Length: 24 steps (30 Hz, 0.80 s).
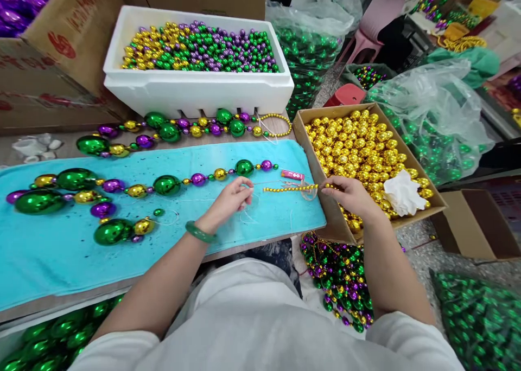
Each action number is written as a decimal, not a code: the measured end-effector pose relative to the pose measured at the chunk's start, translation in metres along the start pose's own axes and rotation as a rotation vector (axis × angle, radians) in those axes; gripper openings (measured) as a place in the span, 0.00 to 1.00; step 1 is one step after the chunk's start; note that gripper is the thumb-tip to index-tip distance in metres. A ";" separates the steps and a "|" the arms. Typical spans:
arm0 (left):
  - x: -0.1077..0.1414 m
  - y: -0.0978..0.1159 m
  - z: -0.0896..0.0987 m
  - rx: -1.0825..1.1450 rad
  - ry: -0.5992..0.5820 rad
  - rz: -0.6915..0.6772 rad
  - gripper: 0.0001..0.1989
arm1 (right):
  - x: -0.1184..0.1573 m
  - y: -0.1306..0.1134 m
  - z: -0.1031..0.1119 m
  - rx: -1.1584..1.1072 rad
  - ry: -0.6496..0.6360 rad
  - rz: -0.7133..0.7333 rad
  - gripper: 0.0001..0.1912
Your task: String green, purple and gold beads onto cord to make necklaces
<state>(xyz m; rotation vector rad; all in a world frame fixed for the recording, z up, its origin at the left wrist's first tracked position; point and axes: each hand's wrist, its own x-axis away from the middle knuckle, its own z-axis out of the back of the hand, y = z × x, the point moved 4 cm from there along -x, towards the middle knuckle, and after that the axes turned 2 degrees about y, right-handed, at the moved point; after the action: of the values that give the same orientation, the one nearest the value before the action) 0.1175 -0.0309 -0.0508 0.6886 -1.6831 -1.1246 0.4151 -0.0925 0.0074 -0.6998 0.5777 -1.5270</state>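
Note:
My left hand (236,196), with a green bangle (200,232) on the wrist, has its fingers curled together over the blue cloth (228,224); a thin thread runs near its fingertips. Pinched in my right hand (345,193) is the end of a short gold bead strand (290,189), beside the cardboard box's left edge. A pink packet (292,175) lies just above that strand. Left of my hands, a strand of green, purple and gold beads (166,185) curves over the cloth, with loose thread by its lower end.
Behind the cloth, a finished-looking bead strand (169,132) lies before a white foam box (195,89) of small beads. A cardboard box (309,148) of gold beads stands at the right. Bagged green beads (468,317) and hanging strands (345,279) are lower right.

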 end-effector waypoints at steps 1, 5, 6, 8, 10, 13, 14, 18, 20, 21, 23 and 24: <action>0.004 0.003 0.007 -0.065 -0.005 -0.003 0.13 | 0.000 0.002 -0.002 0.034 -0.019 -0.002 0.09; 0.022 0.016 0.042 -0.258 0.014 0.052 0.14 | 0.000 0.011 -0.013 0.187 -0.068 -0.003 0.09; 0.025 0.017 0.052 -0.315 0.020 0.090 0.15 | 0.000 0.012 -0.016 0.235 -0.082 -0.007 0.10; 0.031 0.018 0.072 -0.478 0.017 0.171 0.13 | -0.001 0.013 -0.022 0.337 -0.126 -0.009 0.13; 0.036 0.017 0.092 -0.675 0.002 0.228 0.12 | -0.001 0.012 -0.026 0.417 -0.176 0.005 0.14; 0.040 0.014 0.120 -0.881 -0.011 0.233 0.12 | -0.001 0.010 -0.026 0.438 -0.208 0.029 0.14; 0.041 0.013 0.127 -0.920 -0.009 0.228 0.12 | -0.001 0.010 -0.024 0.419 -0.206 0.033 0.14; 0.041 0.004 0.142 -0.978 -0.027 0.236 0.15 | 0.000 0.011 -0.020 0.321 -0.182 0.049 0.12; 0.040 0.000 0.144 -1.004 -0.037 0.266 0.15 | 0.001 0.012 -0.021 0.314 -0.190 0.065 0.12; 0.040 -0.002 0.144 -1.024 -0.039 0.287 0.14 | 0.001 0.012 -0.023 0.321 -0.194 0.075 0.13; 0.040 -0.004 0.144 -1.056 -0.037 0.317 0.14 | 0.001 0.012 -0.026 0.351 -0.198 0.099 0.15; 0.042 -0.003 0.145 -1.058 -0.038 0.321 0.14 | 0.001 0.012 -0.027 0.367 -0.198 0.111 0.16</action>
<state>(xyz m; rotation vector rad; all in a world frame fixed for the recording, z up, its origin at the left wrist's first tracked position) -0.0326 -0.0141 -0.0533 -0.2654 -0.9410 -1.5502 0.4032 -0.0956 -0.0197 -0.5172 0.1762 -1.3912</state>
